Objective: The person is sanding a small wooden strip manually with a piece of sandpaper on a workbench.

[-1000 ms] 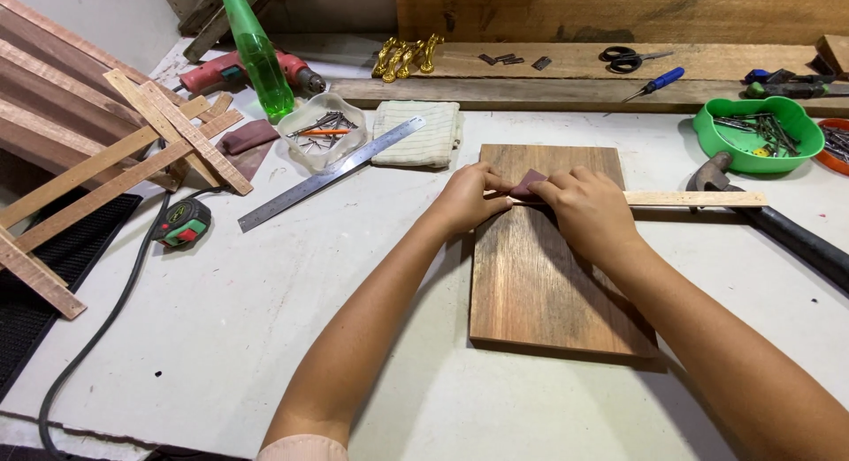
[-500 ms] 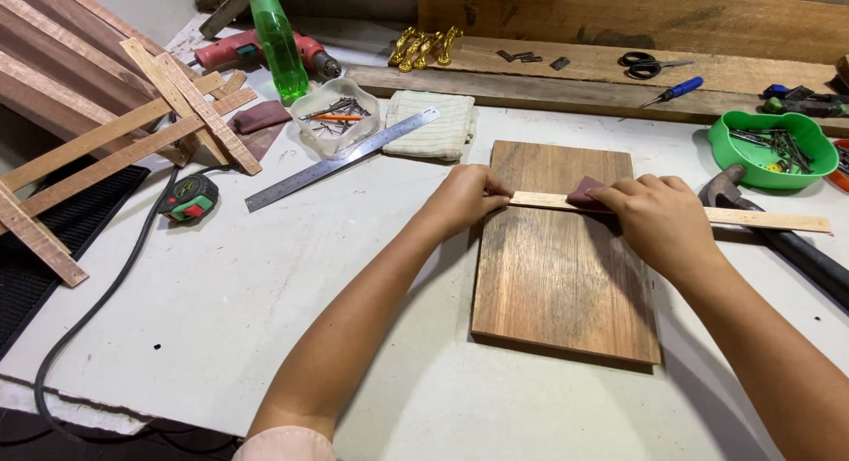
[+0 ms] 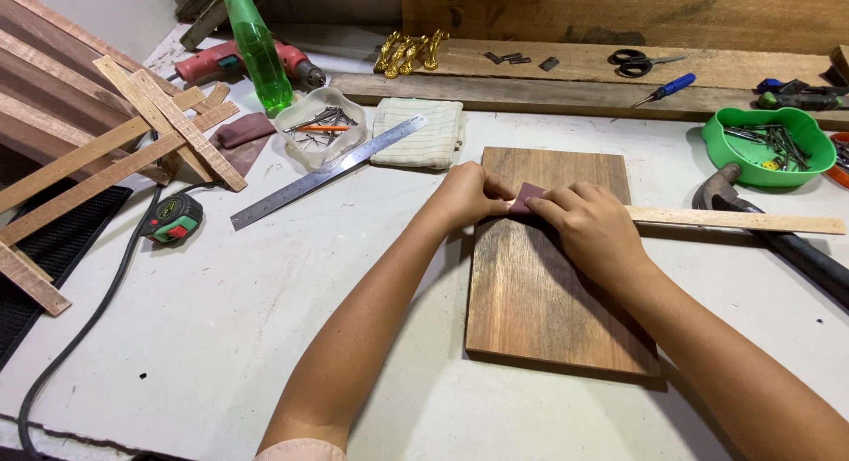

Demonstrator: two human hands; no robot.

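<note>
Because the white table point(image 3: 221, 337) is crowded with loose tools, several things could go wrong at this moment. At the centre right of the frame lies a brown wooden board point(image 3: 548, 293), flat on the table, and it is not clamped, so pressure from the hands could make it slide or turn. Across the board's upper part lies a thin pale wooden strip point(image 3: 734, 220), whose free end reaches out to the right edge of the frame over the head of a hammer point(image 3: 721, 189). That long unsupported end might flex, crack, or lift if pushed hard. The left hand point(image 3: 464, 196) presses down on the strip's left end, fingers curled together. The right hand point(image 3: 592, 231), just beside it, has its fingers pinching a small folded piece of dark reddish sandpaper point(image 3: 528, 198) against the strip. If the sandpaper slips, fingertips could scrape along the strip's edge and pick up a splinter. Upper right, a green bowl point(image 3: 768, 143) of nails sits near the strip's end, and a swinging strip could knock it. Left of the board, a steel ruler point(image 3: 327, 171) lies on the table apart from both hands.
</note>
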